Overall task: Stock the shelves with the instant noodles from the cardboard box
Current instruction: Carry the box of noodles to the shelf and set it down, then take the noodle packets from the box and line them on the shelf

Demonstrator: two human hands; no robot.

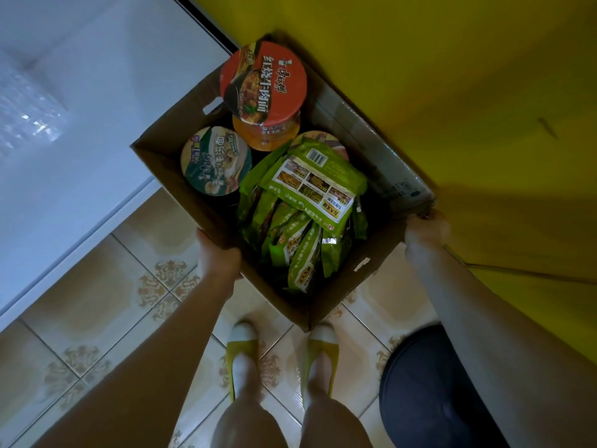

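1. Box (168, 169): open cardboard carton at frame centre, held above the tiled floor (97, 286), turned so that one corner points toward the bottom of the frame. Clear tape (371, 150) runs along its right wall.

2. Contents, upper part of the box:
- Red cup (263, 82), lid up, stands highest, resting on an orange cup (266, 134) beneath it.
- Green cup (215, 160), lid up, sits lower left of the red cup, against the left wall.
- Third cup (318, 137), to the right of the orange cup, is mostly covered by packets.

3. Contents, lower part of the box: green packets (290, 240) lie in a loose heap. The top packet (318, 185) lies back side up, barcode toward the top of the frame.

4. Left hand (219, 253): set against the outside of the lower-left wall, back of the hand visible. The fingers pass out of sight behind the box, so it cannot be told whether they are curled or straight.

5. Right hand (426, 226): at the right corner of the box, fingers curled around the corner edge, gripping it. The hand is blurred.

6. Surroundings: white surface (80, 108) at upper left; yellow surface (452, 76) at upper right; two yellow shoes (242, 350) below the box; dark blue object (429, 383) at lower right.
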